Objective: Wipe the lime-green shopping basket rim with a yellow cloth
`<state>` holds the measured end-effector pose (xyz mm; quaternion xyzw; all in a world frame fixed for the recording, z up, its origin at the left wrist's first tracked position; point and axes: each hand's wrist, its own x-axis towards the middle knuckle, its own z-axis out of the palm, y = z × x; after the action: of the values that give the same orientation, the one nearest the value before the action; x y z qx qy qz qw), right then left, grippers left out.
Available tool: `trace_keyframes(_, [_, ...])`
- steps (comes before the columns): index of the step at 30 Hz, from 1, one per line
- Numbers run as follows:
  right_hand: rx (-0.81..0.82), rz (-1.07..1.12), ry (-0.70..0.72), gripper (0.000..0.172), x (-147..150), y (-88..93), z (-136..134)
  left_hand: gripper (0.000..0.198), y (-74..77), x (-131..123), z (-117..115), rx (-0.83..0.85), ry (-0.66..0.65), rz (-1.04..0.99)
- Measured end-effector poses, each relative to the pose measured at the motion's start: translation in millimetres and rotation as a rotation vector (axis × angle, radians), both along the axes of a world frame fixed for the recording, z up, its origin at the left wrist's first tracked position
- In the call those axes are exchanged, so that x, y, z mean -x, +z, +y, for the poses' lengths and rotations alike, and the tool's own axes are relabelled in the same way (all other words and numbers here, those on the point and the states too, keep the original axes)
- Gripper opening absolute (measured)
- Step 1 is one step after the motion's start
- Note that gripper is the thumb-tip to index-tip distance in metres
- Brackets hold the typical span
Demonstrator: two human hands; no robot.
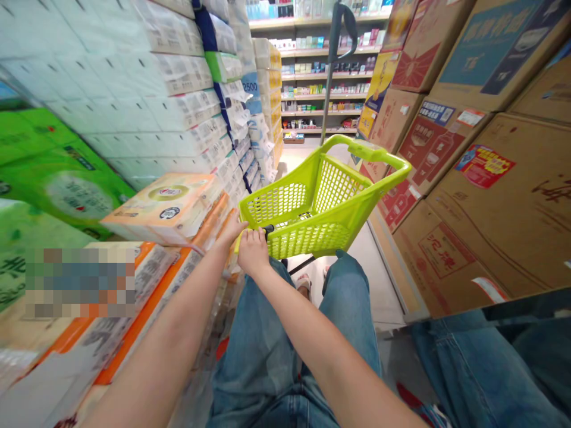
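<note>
A lime-green plastic shopping basket (307, 238) with perforated sides stands tilted in front of my knees, its near end toward me. My left hand (234, 227) is closed on the basket's near left corner. Right beside it, my right hand (253, 251) has its fingers hooked over the near rim. A small black part (268, 229) shows at the rim by my right fingers. The basket's moulded green handle (357, 148) is at the far end. Beyond it a grey pole with a loop grip (343, 32) rises upright; where it joins below is hidden. The basket's visible inside shows no goods.
Tissue packs (165, 205) are stacked close on my left, with green packs (57, 178) beside them. Cardboard cartons (499, 226) form a wall on the right. Shelves of small goods (330, 89) stand at the back. Another person's jeans (468, 362) show at lower right.
</note>
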<state>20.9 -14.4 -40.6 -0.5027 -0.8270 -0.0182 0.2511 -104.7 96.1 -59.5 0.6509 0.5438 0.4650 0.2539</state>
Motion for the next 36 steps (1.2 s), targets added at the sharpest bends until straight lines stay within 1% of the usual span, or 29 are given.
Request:
trace_keyframes(3, [0.007,-0.022,0.01,0.05,5.3,-1.2,2.6,0.051,-0.2,2.9,-0.5,0.025,0.049,0.004])
trace_keyframes(6, [0.009,-0.032,0.004,0.05,7.1,-0.3,7.3,0.053,2.3,2.5,3.1,0.034,0.066,0.007])
trace_keyframes(10, [0.02,-0.043,-0.012,0.051,7.2,2.3,10.4,0.056,5.1,1.1,7.2,0.045,0.04,-0.005])
trace_keyframes(14, [0.03,-0.056,-0.029,0.053,3.6,4.0,4.8,0.061,2.0,-0.1,5.7,0.05,-0.004,-0.036])
trace_keyframes(18, [0.008,-0.063,-0.027,0.053,1.5,4.7,-7.4,0.065,-3.0,-1.6,-0.7,0.038,-0.024,-0.069])
trace_keyframes(23, [0.035,-0.055,-0.027,0.056,2.9,7.2,-18.8,0.068,-3.2,-4.6,-14.8,0.021,0.008,-0.088])
trace_keyframes(28, [0.023,-0.06,0.015,0.058,-4.7,4.8,-21.8,0.067,-0.3,-9.6,-25.9,-0.013,0.036,-0.1])
trace_keyframes(32, [0.004,-0.094,0.009,0.056,-7.3,0.7,-21.5,0.07,-2.1,-14.3,-30.5,-0.039,0.059,-0.109])
trace_keyframes(34, [0.013,-0.098,0.004,0.057,-7.1,1.5,-23.0,0.07,-3.4,-15.6,-33.7,-0.045,0.063,-0.102])
trace_keyframes(36, [0.034,-0.087,0.029,0.059,-9.9,4.7,-26.5,0.07,-4.1,-14.9,-37.5,-0.046,0.053,-0.081])
